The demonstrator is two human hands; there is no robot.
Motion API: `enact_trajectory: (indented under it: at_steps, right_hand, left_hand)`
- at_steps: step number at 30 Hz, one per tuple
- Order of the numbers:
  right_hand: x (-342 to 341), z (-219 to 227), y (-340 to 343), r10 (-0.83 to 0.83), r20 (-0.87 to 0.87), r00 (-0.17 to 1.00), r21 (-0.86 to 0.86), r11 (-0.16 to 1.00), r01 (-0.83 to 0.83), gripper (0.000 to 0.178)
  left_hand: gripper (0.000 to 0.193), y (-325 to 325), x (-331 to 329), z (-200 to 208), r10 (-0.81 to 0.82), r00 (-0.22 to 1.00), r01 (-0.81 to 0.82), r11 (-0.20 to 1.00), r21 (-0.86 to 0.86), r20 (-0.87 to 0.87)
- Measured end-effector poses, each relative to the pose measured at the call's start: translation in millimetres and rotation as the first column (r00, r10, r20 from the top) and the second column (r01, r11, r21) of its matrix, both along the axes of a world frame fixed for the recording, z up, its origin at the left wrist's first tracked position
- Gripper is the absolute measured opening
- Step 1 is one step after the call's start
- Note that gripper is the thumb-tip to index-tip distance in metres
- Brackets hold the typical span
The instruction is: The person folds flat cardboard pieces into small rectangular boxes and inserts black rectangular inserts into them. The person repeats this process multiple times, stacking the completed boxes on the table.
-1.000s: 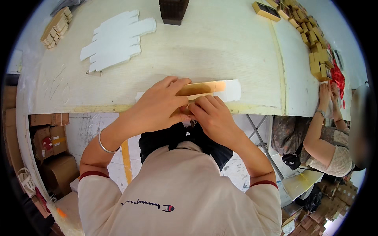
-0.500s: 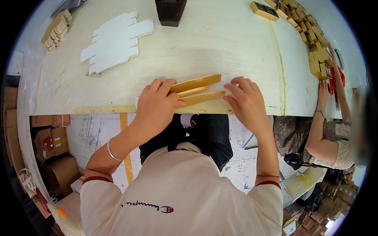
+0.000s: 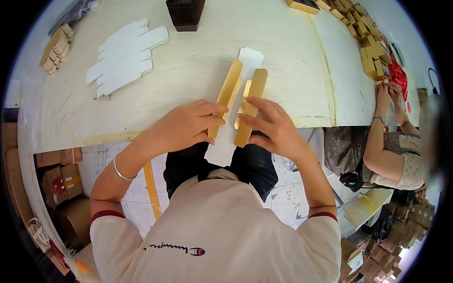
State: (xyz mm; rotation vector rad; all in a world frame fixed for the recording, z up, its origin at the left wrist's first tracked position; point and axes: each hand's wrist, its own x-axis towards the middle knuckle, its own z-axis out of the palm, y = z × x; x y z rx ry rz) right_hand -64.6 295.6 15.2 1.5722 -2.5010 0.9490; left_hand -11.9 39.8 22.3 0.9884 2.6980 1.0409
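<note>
A partly folded cardboard box (image 3: pixel 256 89), gold outside and white inside, lies lengthwise across the table's near edge. Its two long gold sides stand up, and a white end flap reaches out at the far end while another hangs over the edge toward my lap. My left hand (image 3: pixel 196 120) grips the left gold side, fingers over its outer face and thumb low. Around the right gold side my right hand (image 3: pixel 273 123) has its fingers bent over the top and its thumb near the lower end.
White flat box blanks (image 3: pixel 125 59) are stacked on the left of the table (image 3: pixel 188 70). Beyond stands a dark brown container (image 3: pixel 185 14). Small wooden-coloured pieces (image 3: pixel 56 49) lie far left. Gold boxes (image 3: pixel 375 56) pile up at far right, where another person's hands (image 3: pixel 384 94) work.
The box has turned from lying crosswise to pointing away from me, and its sides are spread apart. My right hand has moved onto its right side. The other person's hands have come together.
</note>
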Motion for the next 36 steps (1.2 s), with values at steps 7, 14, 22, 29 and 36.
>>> enact_trajectory:
  at_steps: [7, 14, 22, 29, 36]
  right_hand:
    - [28.1, -8.6, -11.9, -0.076, 0.135, 0.988, -0.125, 0.988, 0.094, 0.027]
    - [22.5, -10.3, -23.1, -0.098, 0.277, 0.956, -0.153, 0.978, 0.144, 0.014]
    - [13.7, -3.3, -24.6, -0.066, 0.402, 0.913, -0.187, 0.971, 0.152, 0.029]
    - [30.0, 2.4, -4.7, -0.073, -0.066, 0.995, -0.003, 0.997, 0.073, 0.065]
    - [13.5, -26.8, -13.7, -0.178, 0.115, 0.977, -0.356, 0.911, 0.208, 0.04]
  left_hand:
    - [0.027, 14.1, -10.9, -13.1, 0.063, 0.997, -0.057, 0.985, 0.161, -0.035]
    - [0.028, 11.8, -11.5, -2.2, 0.026, 0.94, -0.118, 0.961, 0.251, 0.341]
    - [0.014, 46.4, -13.3, 0.9, 0.238, 0.95, -0.275, 0.944, 0.182, 0.202]
    - [0.016, 45.9, -12.4, -3.1, 0.268, 0.954, -0.289, 0.943, 0.164, 0.136]
    - [0.03, 20.7, -28.5, 4.8, -0.238, 0.752, -0.04, 0.914, 0.403, 0.615]
